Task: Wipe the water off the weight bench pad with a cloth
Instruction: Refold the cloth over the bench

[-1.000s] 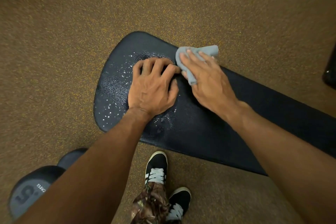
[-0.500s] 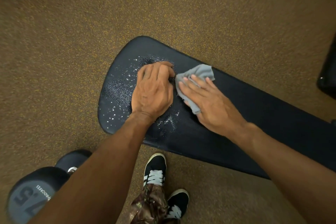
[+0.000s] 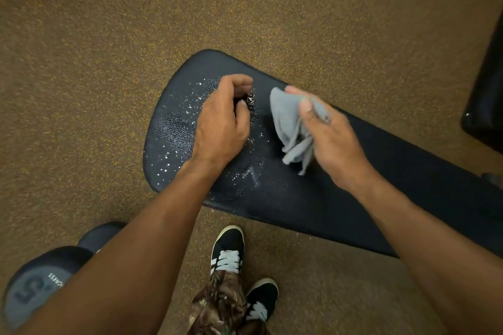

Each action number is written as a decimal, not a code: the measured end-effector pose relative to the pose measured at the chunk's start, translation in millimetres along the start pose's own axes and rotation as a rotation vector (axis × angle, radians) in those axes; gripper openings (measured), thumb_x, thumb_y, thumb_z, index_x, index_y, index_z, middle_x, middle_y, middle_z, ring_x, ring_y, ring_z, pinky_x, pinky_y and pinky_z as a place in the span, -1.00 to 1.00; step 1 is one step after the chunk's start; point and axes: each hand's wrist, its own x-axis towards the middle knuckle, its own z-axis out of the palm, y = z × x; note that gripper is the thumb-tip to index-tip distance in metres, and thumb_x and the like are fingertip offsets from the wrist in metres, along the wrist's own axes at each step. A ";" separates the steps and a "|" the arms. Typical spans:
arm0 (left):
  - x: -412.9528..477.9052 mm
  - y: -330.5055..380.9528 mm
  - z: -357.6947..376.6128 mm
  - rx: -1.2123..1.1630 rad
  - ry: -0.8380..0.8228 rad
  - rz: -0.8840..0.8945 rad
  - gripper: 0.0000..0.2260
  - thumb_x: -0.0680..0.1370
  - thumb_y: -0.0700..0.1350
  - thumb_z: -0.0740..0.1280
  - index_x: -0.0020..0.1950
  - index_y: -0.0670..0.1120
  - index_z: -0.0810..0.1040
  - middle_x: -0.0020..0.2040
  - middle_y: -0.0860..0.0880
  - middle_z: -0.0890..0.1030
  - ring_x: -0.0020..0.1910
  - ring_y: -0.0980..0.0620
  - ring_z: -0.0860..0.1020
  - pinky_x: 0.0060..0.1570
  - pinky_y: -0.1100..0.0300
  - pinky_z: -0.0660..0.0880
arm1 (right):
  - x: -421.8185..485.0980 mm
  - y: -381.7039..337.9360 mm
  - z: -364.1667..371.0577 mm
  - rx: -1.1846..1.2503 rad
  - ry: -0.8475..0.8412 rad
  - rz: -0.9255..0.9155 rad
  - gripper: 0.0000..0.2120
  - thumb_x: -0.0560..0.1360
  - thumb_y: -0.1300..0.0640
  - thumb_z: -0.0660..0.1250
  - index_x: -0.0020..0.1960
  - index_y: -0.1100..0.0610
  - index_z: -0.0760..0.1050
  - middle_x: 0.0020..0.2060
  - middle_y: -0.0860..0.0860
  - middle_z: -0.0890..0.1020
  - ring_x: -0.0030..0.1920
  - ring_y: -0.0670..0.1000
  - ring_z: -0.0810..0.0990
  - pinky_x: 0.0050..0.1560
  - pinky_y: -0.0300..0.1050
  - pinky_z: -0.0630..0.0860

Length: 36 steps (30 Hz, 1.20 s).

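A: What sits nearest?

B: Two black shoes [image 3: 228, 249] with white laces on the speckled brown floor [image 3: 81, 90], and a dumbbell [image 3: 40, 283] at lower left, partly cut off by the frame and hidden behind the left forearm.

A: And the bench?

B: The dark bench pad [image 3: 381, 198] has its long axis running from a rounded end at upper left down toward the right, where the frame cuts it off. Bare floor lies open all round the rounded end.

A: The hands?

B: The left hand [image 3: 220, 128] is over the wet end, fingers curled in and empty; whether it touches the pad I cannot tell. The right hand [image 3: 334, 139] has its fingers closed on the grey cloth [image 3: 288, 128], bunched and hanging over mid-pad.

A: The water?

B: Water droplets [image 3: 177, 141] glint across the rounded end, some hidden under the left hand. A dark object [image 3: 487, 95] at far right is cut off and unclear.
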 end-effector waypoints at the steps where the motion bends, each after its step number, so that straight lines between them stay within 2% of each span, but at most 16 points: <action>1: -0.5 8.5 -3.0 -0.055 -0.011 -0.047 -0.73 0.60 -0.25 0.25 0.28 -0.07 0.52 0.10 0.06 0.66 0.11 0.13 0.61 0.21 0.13 0.52 | -1.9 -5.8 -0.5 0.201 0.031 0.037 -0.67 0.66 -0.08 0.13 0.35 -0.07 0.50 0.02 -0.09 0.71 0.01 -0.12 0.69 0.02 -0.16 0.60; 2: -0.6 17.3 -5.7 -0.123 -0.037 -0.092 -0.75 0.62 -0.21 0.27 0.28 -0.04 0.54 0.07 0.05 0.68 0.06 0.14 0.63 0.16 0.13 0.55 | -3.6 -9.3 -0.4 0.388 0.056 0.078 -0.63 0.65 -0.08 0.11 0.37 -0.02 0.48 0.12 -0.06 0.69 0.13 -0.07 0.66 0.16 -0.08 0.58; 4: 0.2 35.8 -10.6 -0.326 -0.153 -0.231 -0.83 0.65 -0.12 0.33 0.24 0.01 0.56 0.03 -0.01 0.70 -0.05 0.10 0.66 0.03 0.12 0.58 | -10.0 -15.6 0.7 0.645 0.090 0.169 -0.57 0.66 -0.08 0.06 0.42 0.07 0.43 0.25 0.04 0.63 0.27 0.05 0.60 0.29 0.08 0.51; 6: 1.5 49.6 -14.2 -0.476 -0.327 -0.397 -0.87 0.67 0.01 0.35 0.19 0.04 0.60 0.03 0.01 0.70 -0.09 0.11 0.65 -0.02 0.16 0.56 | -15.9 -18.6 1.9 0.771 0.108 0.234 -0.53 0.67 -0.12 0.05 0.44 0.11 0.41 0.29 0.13 0.60 0.30 0.14 0.57 0.31 0.17 0.48; 9: 1.5 54.1 -16.6 -0.453 -0.458 -0.497 -0.70 0.55 0.18 0.43 0.17 0.04 0.61 0.00 0.02 0.66 -0.08 0.10 0.61 0.01 0.11 0.55 | -21.8 -21.5 3.9 0.857 0.111 0.253 -0.45 0.65 -0.17 0.07 0.44 0.19 0.39 0.33 0.27 0.52 0.34 0.27 0.51 0.35 0.30 0.42; 11: -0.4 52.3 -18.6 -0.327 -0.365 -0.404 -0.69 0.52 0.15 0.50 0.17 0.05 0.58 -0.07 0.05 0.60 -0.12 0.13 0.57 -0.03 0.12 0.53 | -23.5 -23.6 4.0 0.904 0.127 0.244 -0.38 0.64 -0.20 0.07 0.43 0.28 0.38 0.34 0.35 0.48 0.34 0.34 0.47 0.36 0.33 0.40; 13: -3.5 52.1 -24.6 -0.281 -0.252 -0.239 -0.78 0.52 0.11 0.49 0.04 0.05 0.57 -0.17 0.15 0.58 -0.20 0.17 0.52 -0.10 0.12 0.51 | -23.8 -27.2 4.1 0.934 0.133 0.236 -0.32 0.61 -0.23 0.07 0.41 0.34 0.38 0.31 0.39 0.47 0.32 0.31 0.49 0.34 0.24 0.45; 15: -7.7 56.1 -29.7 -0.339 -0.335 -0.175 -0.77 0.49 0.16 0.49 -0.06 0.02 0.62 -0.22 0.13 0.63 -0.23 0.16 0.56 -0.12 0.08 0.53 | -23.6 -30.3 6.0 0.942 0.101 0.236 -0.28 0.60 -0.26 0.06 0.40 0.35 0.38 0.32 0.41 0.45 0.34 0.31 0.48 0.33 0.21 0.46; 18: -15.2 63.2 -25.0 -0.239 -0.475 -0.198 -0.66 0.38 0.27 0.52 -0.05 0.05 0.67 -0.17 0.07 0.71 -0.20 0.08 0.68 -0.04 -0.04 0.66 | -22.8 -34.2 12.3 0.958 0.041 0.212 -0.29 0.62 -0.22 0.04 0.41 0.39 0.35 0.31 0.44 0.46 0.33 0.34 0.49 0.36 0.24 0.43; 20: -15.9 65.6 -21.8 -0.191 -0.462 -0.123 -0.75 0.43 0.16 0.51 -0.06 0.02 0.66 -0.17 0.07 0.71 -0.18 0.05 0.70 -0.05 -0.08 0.66 | -22.6 -36.1 13.5 0.959 0.009 0.187 -0.28 0.62 -0.23 0.01 0.40 0.40 0.36 0.31 0.43 0.46 0.33 0.33 0.49 0.37 0.22 0.42; 23: -9.8 65.6 -29.1 -0.380 -0.468 -0.090 -0.90 0.54 -0.13 0.47 -0.10 -0.09 0.58 -0.24 0.12 0.64 -0.27 0.15 0.59 -0.17 0.22 0.58 | -23.7 -39.6 8.1 0.859 0.023 0.199 -0.38 0.64 -0.16 0.04 0.39 0.32 0.42 0.26 0.31 0.55 0.28 0.22 0.55 0.30 0.13 0.49; 26: -4.1 70.6 -42.0 -0.557 -0.554 -0.202 -0.84 0.58 -0.38 0.39 -0.08 -0.14 0.52 -0.30 0.15 0.57 -0.31 0.24 0.49 -0.24 0.40 0.43 | -25.4 -40.8 0.0 0.681 0.088 0.266 -0.60 0.65 0.09 0.11 0.41 0.22 0.45 0.07 0.12 0.63 0.07 0.03 0.60 0.03 -0.10 0.56; 28: -3.1 75.3 -46.9 -0.576 -0.638 -0.247 -0.83 0.56 -0.40 0.40 -0.04 -0.14 0.53 -0.25 0.06 0.58 -0.28 0.19 0.51 -0.21 0.38 0.47 | -28.6 -43.5 -2.0 0.629 0.027 0.265 -0.62 0.63 0.20 0.16 0.42 0.13 0.46 0.09 0.07 0.65 0.04 -0.03 0.61 -0.03 -0.16 0.56; 31: 0.9 80.6 -51.7 -0.563 -0.687 -0.304 -0.85 0.53 -0.37 0.45 -0.04 -0.15 0.56 -0.23 -0.01 0.61 -0.28 0.13 0.55 -0.17 0.29 0.53 | -33.0 -47.7 -1.4 0.524 -0.006 0.228 -0.66 0.63 0.24 0.20 0.32 -0.03 0.54 0.15 -0.01 0.67 0.09 -0.05 0.63 0.10 -0.09 0.57; 34: 8.4 81.7 -58.7 -0.490 -0.650 -0.284 -0.85 0.49 -0.31 0.50 -0.14 -0.13 0.58 -0.29 0.01 0.61 -0.30 0.10 0.52 -0.24 0.26 0.46 | -31.6 -46.2 -5.6 0.179 0.119 0.086 -0.73 0.64 0.14 0.25 0.24 -0.10 0.61 0.17 -0.11 0.66 0.21 -0.12 0.60 0.30 0.02 0.51; 36: 14.1 81.6 -66.7 -0.489 -0.560 -0.228 -0.82 0.46 -0.23 0.56 -0.18 -0.11 0.57 -0.29 -0.01 0.57 -0.29 0.09 0.46 -0.28 0.28 0.37 | -29.3 -44.6 -12.3 -0.115 0.238 -0.040 -0.76 0.62 0.05 0.27 0.21 -0.11 0.63 0.20 -0.16 0.62 0.24 -0.18 0.55 0.31 0.03 0.48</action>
